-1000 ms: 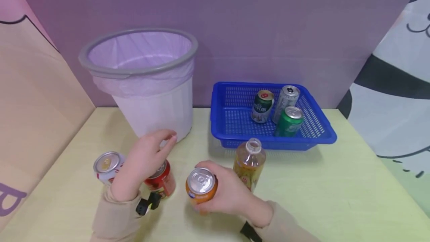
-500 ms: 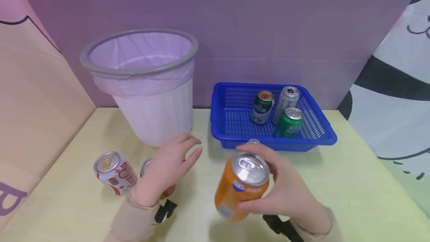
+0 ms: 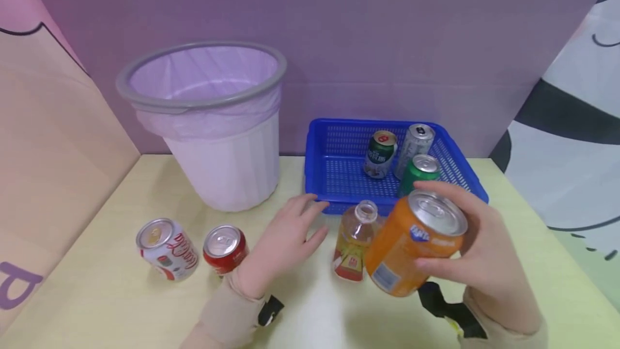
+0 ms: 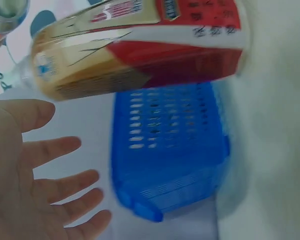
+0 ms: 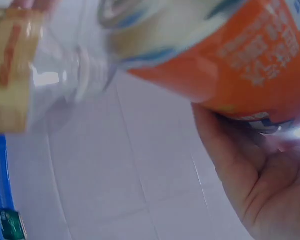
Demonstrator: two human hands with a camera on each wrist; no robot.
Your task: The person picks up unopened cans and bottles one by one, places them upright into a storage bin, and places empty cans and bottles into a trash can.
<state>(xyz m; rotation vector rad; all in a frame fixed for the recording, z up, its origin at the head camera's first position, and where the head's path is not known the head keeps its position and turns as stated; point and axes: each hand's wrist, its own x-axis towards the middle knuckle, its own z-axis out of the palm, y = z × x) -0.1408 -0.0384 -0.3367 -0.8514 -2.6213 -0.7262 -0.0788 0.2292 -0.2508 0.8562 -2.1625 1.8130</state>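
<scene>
My right hand (image 3: 489, 252) grips an orange Fanta can (image 3: 411, 246), raised above the table and tilted, its silver top toward the upper right. In the right wrist view the orange can (image 5: 215, 60) fills the upper right, with the thumb side of the hand below it. Just left of that can, a clear plastic bottle (image 3: 352, 246) with a red and yellow label stands uncapped on the table. My left hand (image 3: 290, 236) reaches toward the bottle with fingers spread and holds nothing. The left wrist view has its fingertips (image 4: 65, 145) near the bottle's neck end.
A blue basket (image 3: 319, 196) behind the bottle holds two green cans and a silver can (image 3: 415, 144). At the back left stands a white lined bin (image 3: 232, 160) with a grey rim. A white Coca-Cola can (image 3: 169, 252) and a red can (image 3: 225, 249) stand at the left.
The right hand has lifted the Fanta can and carried it rightward past the bottle. My left hand has moved right from over the red can toward the bottle.
</scene>
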